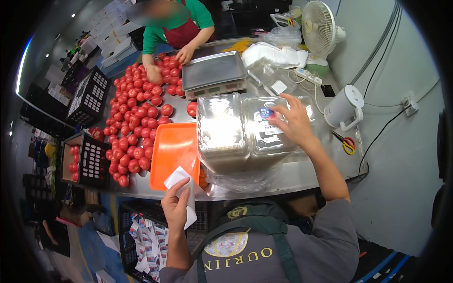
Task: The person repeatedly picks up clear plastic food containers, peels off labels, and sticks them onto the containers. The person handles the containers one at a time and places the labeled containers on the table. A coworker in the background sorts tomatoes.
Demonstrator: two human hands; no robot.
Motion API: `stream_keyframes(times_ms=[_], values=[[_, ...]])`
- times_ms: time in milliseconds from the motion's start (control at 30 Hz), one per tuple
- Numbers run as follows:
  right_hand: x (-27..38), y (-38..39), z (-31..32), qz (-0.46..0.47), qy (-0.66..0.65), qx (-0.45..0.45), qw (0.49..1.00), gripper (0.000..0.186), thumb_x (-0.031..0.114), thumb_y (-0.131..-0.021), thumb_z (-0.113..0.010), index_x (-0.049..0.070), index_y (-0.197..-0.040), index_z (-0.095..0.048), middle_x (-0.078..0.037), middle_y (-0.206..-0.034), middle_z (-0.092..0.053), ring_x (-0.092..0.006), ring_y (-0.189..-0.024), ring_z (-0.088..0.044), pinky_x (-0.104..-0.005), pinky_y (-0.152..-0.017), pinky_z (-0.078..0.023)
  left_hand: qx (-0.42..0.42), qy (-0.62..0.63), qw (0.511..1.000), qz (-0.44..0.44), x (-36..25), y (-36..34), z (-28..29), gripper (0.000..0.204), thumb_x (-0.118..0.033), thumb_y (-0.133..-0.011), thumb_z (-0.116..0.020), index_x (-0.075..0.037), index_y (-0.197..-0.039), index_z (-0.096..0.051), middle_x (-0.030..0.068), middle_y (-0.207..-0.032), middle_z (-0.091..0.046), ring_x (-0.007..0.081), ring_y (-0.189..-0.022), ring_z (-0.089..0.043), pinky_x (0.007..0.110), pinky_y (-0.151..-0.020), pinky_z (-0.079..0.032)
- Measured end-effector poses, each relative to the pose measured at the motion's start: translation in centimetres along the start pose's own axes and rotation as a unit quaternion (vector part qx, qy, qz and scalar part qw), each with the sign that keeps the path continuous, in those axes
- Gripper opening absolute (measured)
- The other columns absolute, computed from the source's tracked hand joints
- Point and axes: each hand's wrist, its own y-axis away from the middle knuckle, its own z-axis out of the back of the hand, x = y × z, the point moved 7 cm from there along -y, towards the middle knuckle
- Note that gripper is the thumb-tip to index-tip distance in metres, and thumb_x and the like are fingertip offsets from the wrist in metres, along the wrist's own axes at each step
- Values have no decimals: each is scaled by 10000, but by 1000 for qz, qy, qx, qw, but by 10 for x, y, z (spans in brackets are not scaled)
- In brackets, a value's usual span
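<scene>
My right hand [298,121] is over a stack of clear plastic containers [269,144], thumb and forefinger at a small blue sticker [266,113] on or just above the top one. Whether the sticker is fully stuck down cannot be made out. A second stack of clear containers [221,132] stands beside it on the left. Closer to me, my left hand [174,211] pinches a folded white strip of paper [190,213] near the table's front edge. An orange tray [174,151] lies just beyond that hand.
Many tomatoes [137,122] cover the table's left side, where a person in green [200,14] handles some. Beyond the containers is a scale [214,70]. At right are a white kettle [344,106], scissors [348,144] and a fan [321,28]. A black crate [125,254] below holds label scraps.
</scene>
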Motion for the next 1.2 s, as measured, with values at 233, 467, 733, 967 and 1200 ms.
stream_keyframes(times_ms=[233,467,733,967,1200], values=[[51,7,-28,122,-8,16,992,460,291,-728,-682,15,-1081,-579,-160,-1245,-473,-320,-1187,-415,-447,-992,-310,-16,35,999,-8,-18,6,-16,299,-5,-831,-588,32,-1127,-589,82,-1017,-614,119,-952,-553,236,-836,-423],[113,22,-31,247,-98,-65,962,307,104,-680,-702,4,-957,-614,-121,-974,-628,-271,-919,-610,-348,-762,-509,-31,-74,991,-103,-32,12,-30,477,9,-796,-619,9,-1247,-460,123,-1164,-520,172,-1004,-553,278,-843,-455],[73,-3,42,208,-181,-191,942,160,-33,-662,-595,10,-816,-590,-107,-807,-622,-256,-699,-596,-321,-625,-495,-45,-66,991,-109,-27,13,-43,270,25,-841,-571,20,-1110,-600,113,-962,-650,104,-866,-587,227,-767,-457],[-254,16,89,-275,-431,-207,834,152,141,-884,-558,1,-866,-616,-45,-786,-638,-105,-671,-576,-219,-651,-467,-9,-135,979,-150,-34,17,-44,227,33,-853,-528,37,-1060,-620,114,-955,-654,145,-879,-604,245,-819,-437],[-393,150,-123,-572,-570,-36,590,81,120,-815,-545,43,-833,-565,-81,-795,-589,-166,-628,-575,-295,-487,-478,-16,-48,998,-49,-24,18,-34,398,11,-821,-552,39,-1214,-492,116,-1131,-528,177,-1045,-523,292,-902,-409]])
